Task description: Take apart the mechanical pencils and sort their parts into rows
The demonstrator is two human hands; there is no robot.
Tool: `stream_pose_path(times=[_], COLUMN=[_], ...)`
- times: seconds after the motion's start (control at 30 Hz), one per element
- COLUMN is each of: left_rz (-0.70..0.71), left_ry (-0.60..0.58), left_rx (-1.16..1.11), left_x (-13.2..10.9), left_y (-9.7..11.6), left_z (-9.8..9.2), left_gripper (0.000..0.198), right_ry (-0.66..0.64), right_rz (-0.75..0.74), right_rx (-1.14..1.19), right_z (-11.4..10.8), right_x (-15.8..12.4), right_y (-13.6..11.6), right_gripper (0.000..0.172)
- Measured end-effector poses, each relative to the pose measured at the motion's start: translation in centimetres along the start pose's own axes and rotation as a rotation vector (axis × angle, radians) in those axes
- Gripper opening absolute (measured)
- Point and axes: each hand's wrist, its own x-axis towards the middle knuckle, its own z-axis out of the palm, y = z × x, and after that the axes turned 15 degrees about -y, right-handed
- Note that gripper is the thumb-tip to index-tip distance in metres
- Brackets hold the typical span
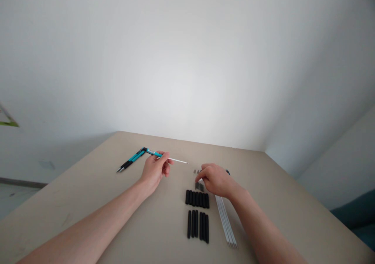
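My left hand (pixel 155 170) is closed around a teal pen barrel (pixel 154 152), and a thin white refill (pixel 178 161) sticks out of its right end. Over a cluster of small metal springs (pixel 199 186), my right hand (pixel 215 180) is lowered with its fingers bent together; whatever is between the fingertips is hidden. Small grey cone tips (pixel 195 171) lie just beyond those fingers. Two teal and black pens (pixel 131 160) rest on the far left, one end close to the held barrel.
Black grip sleeves (pixel 197 199) lie in a row, with several longer black tubes (pixel 198 225) nearer me. White refills (pixel 225 221) lie side by side under my right wrist. The beige table (pixel 140 228) meets a white wall (pixel 187 60) at the back.
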Motion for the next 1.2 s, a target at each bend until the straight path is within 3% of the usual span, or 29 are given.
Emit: stream_pose_path(times=[0.1, 0.57, 0.73, 0.83, 0.93, 1.07, 1.2], left_rz=[0.001, -0.008, 0.0, 0.013, 0.021, 0.031, 0.049], left_ry=[0.001, -0.005, -0.009, -0.002, 0.012, 0.027, 0.034], left_rx=[0.002, 0.0, 0.003, 0.005, 0.007, 0.011, 0.016], left_x=[0.0, -0.1, -0.1, 0.0, 0.0, 0.1, 0.2], left_y=[0.0, 0.2, 0.2, 0.1, 0.1, 0.1, 0.1], left_z=[0.0, 0.2, 0.2, 0.2, 0.2, 0.2, 0.1], left_gripper=[0.034, 0.033, 0.034, 0.034, 0.033, 0.033, 0.034], right_ry=[-0.009, 0.234, 0.337, 0.272, 0.16, 0.108, 0.166], right_rz=[-0.005, -0.161, -0.195, -0.257, -0.32, -0.388, -0.413], right_rx=[0.015, 0.268, 0.498, 0.864, 1.159, 1.312, 1.379], right_z=[0.1, -0.2, 0.8, 1.1, 0.9, 0.7, 1.0], right_x=[0.0, -0.3, 0.3, 0.6, 0.5, 0.3, 0.4], right_y=[0.0, -0.4, -0.9, -1.9, -2.9, -3.4, -3.0], right_gripper=[0.042, 0.037, 0.031, 0.015, 0.027, 0.034, 0.029])
